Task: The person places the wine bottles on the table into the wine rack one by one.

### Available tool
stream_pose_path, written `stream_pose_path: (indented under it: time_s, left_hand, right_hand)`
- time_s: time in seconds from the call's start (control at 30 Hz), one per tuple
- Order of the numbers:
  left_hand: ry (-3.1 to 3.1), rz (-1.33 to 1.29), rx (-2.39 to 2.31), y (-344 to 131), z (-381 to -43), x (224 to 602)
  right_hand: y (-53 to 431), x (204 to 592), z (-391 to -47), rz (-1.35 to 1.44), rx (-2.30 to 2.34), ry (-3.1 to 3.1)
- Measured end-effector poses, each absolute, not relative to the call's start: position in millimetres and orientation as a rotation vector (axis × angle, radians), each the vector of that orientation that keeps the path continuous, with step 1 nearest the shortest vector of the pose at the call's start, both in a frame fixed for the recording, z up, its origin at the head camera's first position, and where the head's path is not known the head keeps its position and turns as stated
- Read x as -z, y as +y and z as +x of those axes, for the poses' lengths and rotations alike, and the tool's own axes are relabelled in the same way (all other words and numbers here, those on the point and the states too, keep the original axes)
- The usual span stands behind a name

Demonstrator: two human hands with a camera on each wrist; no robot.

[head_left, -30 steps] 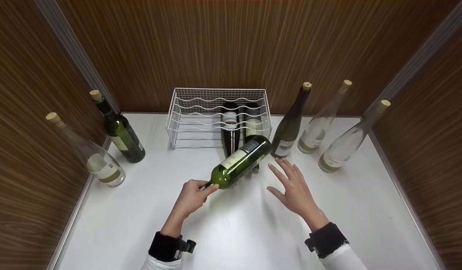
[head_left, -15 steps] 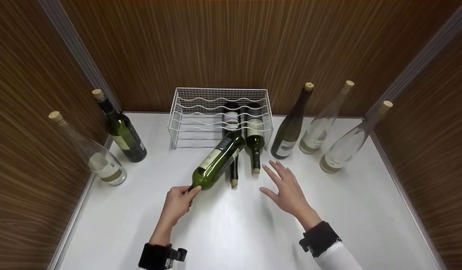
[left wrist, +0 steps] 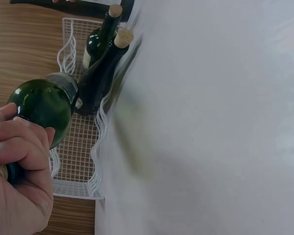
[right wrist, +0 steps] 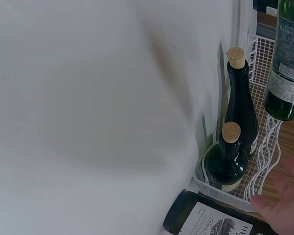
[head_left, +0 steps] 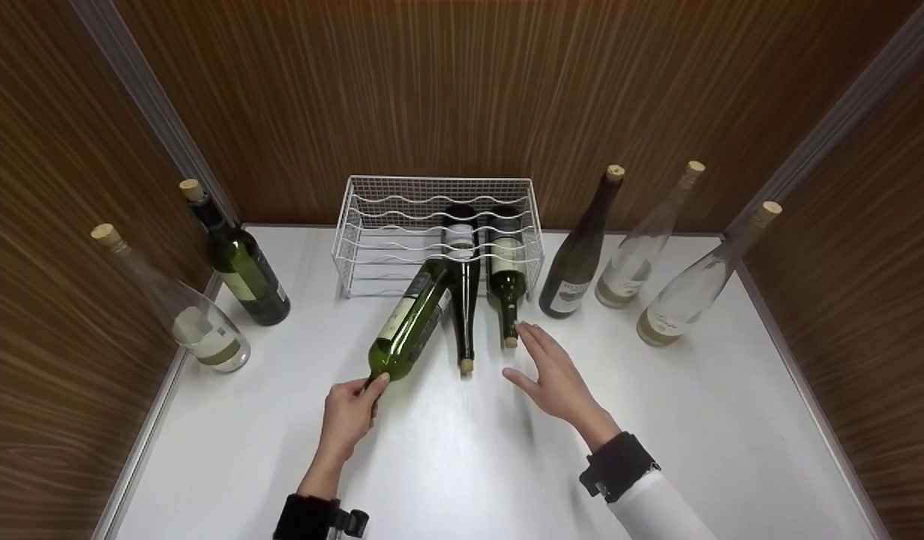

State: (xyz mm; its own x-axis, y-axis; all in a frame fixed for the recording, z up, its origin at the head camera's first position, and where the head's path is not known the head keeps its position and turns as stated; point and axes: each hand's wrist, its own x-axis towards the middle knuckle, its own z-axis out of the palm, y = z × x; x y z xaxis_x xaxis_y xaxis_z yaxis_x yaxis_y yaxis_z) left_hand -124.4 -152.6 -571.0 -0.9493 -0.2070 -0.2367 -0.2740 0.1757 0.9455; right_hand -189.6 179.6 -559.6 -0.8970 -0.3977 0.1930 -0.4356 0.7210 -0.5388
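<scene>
Green bottle (head_left: 409, 319) now farther left than a second ago, mid-frame, slanting up and right from the left hand (head_left: 347, 418) pinching its neck, base overlapping the wire rack (head_left: 391, 187), right hand (head_left: 558, 381) lower right of centre, fingers extended, thumb apart.

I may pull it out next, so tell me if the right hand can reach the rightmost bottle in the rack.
Probably yes: the right hand holds nothing, and its fingertips are close beside the neck of the rightmost bottle, which juts out of the rack, uncovered.
</scene>
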Motion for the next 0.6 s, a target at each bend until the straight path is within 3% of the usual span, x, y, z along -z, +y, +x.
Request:
stream_pose_path:
  time_s: [0.6]
  left_hand:
    - [2.333, -0.631, -1.879, -145.9, -127.7, 582.6]
  right_hand:
    - [170.1, 561.4, -189.5, 0.701, -0.927, -2.886]
